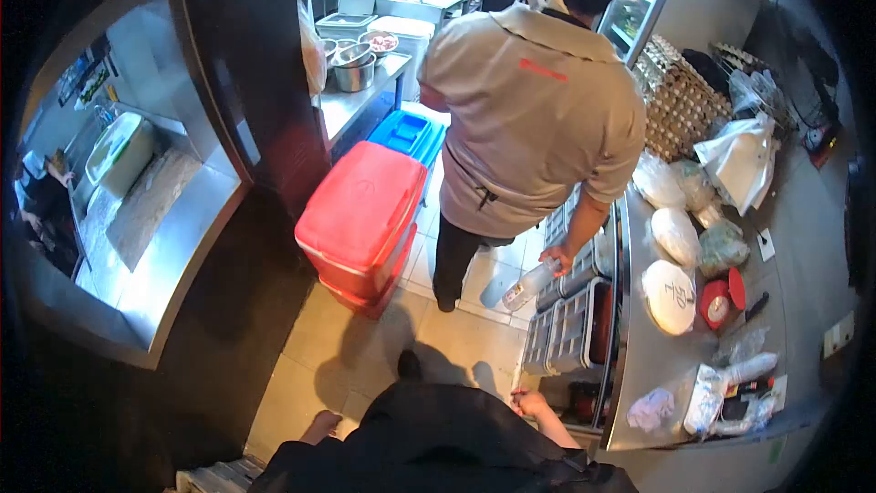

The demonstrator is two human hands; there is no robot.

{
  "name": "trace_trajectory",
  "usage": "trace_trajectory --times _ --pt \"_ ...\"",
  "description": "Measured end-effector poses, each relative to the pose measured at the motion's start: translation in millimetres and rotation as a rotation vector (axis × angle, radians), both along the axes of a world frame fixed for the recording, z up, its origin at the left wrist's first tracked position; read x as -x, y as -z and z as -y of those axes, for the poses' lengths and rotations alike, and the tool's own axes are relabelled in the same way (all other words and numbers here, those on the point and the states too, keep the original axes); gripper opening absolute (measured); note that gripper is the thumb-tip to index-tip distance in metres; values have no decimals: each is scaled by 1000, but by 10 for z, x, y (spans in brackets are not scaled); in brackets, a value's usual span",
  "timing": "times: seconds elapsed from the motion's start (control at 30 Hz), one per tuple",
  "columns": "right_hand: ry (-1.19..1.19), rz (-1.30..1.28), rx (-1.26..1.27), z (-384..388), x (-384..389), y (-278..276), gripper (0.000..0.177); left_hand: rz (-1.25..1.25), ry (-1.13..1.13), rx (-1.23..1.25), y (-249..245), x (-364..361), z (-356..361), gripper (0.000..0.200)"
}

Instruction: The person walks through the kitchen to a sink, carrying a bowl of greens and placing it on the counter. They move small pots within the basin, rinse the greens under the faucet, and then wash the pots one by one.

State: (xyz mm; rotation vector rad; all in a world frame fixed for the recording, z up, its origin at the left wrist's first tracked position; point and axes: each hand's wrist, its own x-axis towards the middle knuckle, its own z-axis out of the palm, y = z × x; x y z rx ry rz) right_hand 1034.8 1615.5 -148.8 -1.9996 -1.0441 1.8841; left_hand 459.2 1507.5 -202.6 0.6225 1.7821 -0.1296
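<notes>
Low at my left side hangs my left hand, its fingers curled in and small in view; whether anything is inside is hidden. My right hand is also low, fingers closed, with a small reddish patch at them that I cannot make out. Nearest to it are grey plastic crates on a shelf under the steel counter. Just ahead, a co-worker in a beige shirt has their back to me and carries a clear bottle in their right hand.
A red cooler box and a blue-lidded bin stand on the left. Egg trays, wrapped bags and a red scale crowd the right counter. Metal pots sit on a table ahead. Other people work farther back.
</notes>
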Motion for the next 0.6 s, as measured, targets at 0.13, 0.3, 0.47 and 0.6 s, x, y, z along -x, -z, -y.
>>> trace_trajectory --times 0.13,0.3,0.47,0.6 --pt "-287 221 53 -102 -152 87 24 37 145 5 -155 -675 -1376 47" --pt "-124 172 84 -239 -690 346 23 177 429 -337 -133 -1132 -3387 44" --pt "-146 213 111 -1355 -786 163 23 209 333 -636 -757 -1584 -4955 41" --pt "-199 219 100 -2242 -918 108 24 123 266 -587 -908 -1859 -5478 40"
